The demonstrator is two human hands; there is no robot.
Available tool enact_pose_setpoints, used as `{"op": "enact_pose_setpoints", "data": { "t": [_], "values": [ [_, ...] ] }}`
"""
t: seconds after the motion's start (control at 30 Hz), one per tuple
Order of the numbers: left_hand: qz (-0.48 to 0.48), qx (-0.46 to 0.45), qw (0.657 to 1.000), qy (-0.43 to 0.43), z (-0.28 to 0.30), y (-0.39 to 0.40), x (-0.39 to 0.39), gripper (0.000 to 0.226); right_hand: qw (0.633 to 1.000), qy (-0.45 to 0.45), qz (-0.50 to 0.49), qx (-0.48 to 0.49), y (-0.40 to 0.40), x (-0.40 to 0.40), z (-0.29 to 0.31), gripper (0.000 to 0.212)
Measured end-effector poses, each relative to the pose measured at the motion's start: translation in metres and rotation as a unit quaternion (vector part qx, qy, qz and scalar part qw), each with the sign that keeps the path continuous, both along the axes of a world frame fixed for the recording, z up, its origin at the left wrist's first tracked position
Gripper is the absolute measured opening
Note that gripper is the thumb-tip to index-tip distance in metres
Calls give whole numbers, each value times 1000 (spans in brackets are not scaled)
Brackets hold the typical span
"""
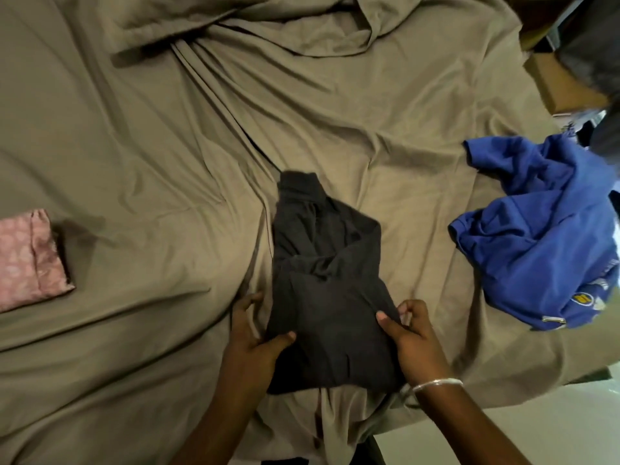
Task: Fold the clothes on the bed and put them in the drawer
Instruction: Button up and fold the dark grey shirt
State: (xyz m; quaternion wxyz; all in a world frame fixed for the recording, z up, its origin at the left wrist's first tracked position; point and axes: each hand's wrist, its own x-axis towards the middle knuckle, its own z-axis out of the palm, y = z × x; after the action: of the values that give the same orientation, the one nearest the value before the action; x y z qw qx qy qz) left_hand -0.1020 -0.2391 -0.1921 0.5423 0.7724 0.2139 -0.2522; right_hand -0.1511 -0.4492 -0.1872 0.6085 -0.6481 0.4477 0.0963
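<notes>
Pinching the soft, rumpled black garment (330,297) near the bed's (134,146) front edge: my right hand (407,333) grips its side, my left hand (251,337) seemingly thumb-clamps the other.

Black garment (330,297): partly folded into a narrow bundle, lower centre of frame, on rumpled olive bed sheet (151,146). Blue garment (543,236): crumpled, unfolded, at right edge. Pink patterned cloth (28,260): folded flat, at left edge.
</notes>
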Motion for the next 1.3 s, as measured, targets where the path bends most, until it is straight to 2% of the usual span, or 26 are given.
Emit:
{"op": "enact_pose_setpoints", "data": {
  "t": [0.07,0.13,0.17,0.23,0.3,0.37,0.43,0.5,0.53,0.57,0.63,0.73,0.87,0.9,0.97,1.03,1.1,1.2,1.23,1.3],
  "values": [
    [19,-96,994,38,13,8,-3,79,993,9,-42,110,-7,-7,12,22],
    [46,-192,975,99,24,12,2,70,976,10,-48,214,-12,-9,23,17],
    [62,-215,967,126,37,10,9,56,964,15,-54,259,-13,-6,27,11],
    [128,-234,950,161,49,2,26,13,944,26,-107,311,-13,8,34,12],
    [183,-282,926,170,53,-9,56,24,921,14,-219,323,-17,34,35,20],
    [203,-317,914,153,48,-19,88,29,910,-2,-255,327,-20,61,30,25],
    [192,-268,940,88,31,-32,111,23,939,6,-214,270,-23,84,12,42],
    [87,-65,993,-36,3,-42,114,17,991,17,-105,84,-21,100,-11,66],
    [15,47,996,-75,-10,-46,109,28,998,38,-28,-38,-16,104,-21,80],
    [-32,146,984,-99,-22,-49,102,43,988,68,27,-139,-9,103,-31,86],
    [-45,195,972,-123,-42,-53,86,54,965,91,44,-244,11,97,-48,74],
    [-24,238,954,-179,-55,-59,74,44,926,-25,31,-376,33,85,-68,61],
    [70,234,937,-250,-52,-58,72,40,922,-184,-62,-335,34,79,-74,50],
    [91,225,938,-248,-50,-55,70,39,925,-193,-76,-319,35,76,-73,48],
    [92,239,944,-206,-54,-50,69,37,940,-138,-64,-305,40,70,-79,41],
    [53,273,949,-150,-59,-45,69,32,958,-53,-39,-279,42,63,-84,33],
    [28,304,941,-146,-57,-47,74,24,959,-59,-55,-272,39,66,-77,25],
    [-20,336,903,-267,-43,-58,90,38,934,-146,-81,-316,16,88,-59,22],
    [-79,326,887,-317,-40,-63,97,38,931,-170,-51,-319,6,100,-57,22],
    [-213,314,858,-346,-44,-72,113,39,931,-174,72,-311,-13,124,-59,24]
  ]
}}
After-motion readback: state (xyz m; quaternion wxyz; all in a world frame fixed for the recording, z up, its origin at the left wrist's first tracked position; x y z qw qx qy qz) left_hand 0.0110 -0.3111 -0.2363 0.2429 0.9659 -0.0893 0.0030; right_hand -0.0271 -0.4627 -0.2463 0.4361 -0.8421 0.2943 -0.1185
